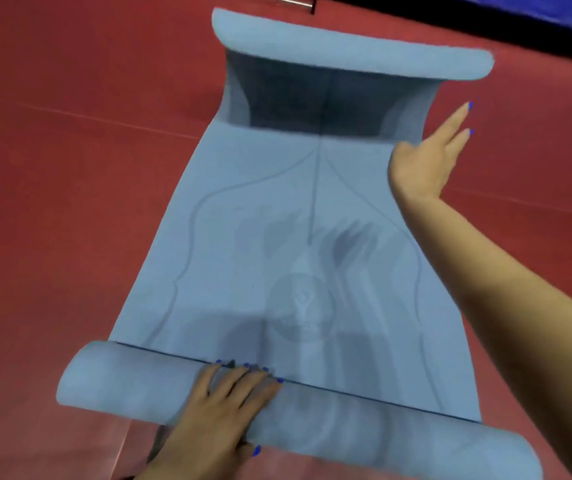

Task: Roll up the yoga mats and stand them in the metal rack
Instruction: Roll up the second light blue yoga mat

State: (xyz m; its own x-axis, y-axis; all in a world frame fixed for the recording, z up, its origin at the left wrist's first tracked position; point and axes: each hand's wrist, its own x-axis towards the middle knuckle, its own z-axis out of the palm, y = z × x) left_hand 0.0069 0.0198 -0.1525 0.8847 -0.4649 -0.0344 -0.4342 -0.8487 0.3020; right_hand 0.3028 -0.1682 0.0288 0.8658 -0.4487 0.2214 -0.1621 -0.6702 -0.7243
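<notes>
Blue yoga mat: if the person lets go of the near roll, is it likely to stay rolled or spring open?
The yoga mat probably springs back: its far end curls unaided. The left hand rests on the near roll, perhaps restraining it. It looks floppy, not stiff.

No text, label, brand or number could be read anywhere in the head view. The blue yoga mat (260,237) bore only faint printed markings: a straight centre line running toward 12 o'clock, curved lines at either side, and a round emblem toward 6 o'clock, too blurred to make out any lettering in it.
</notes>
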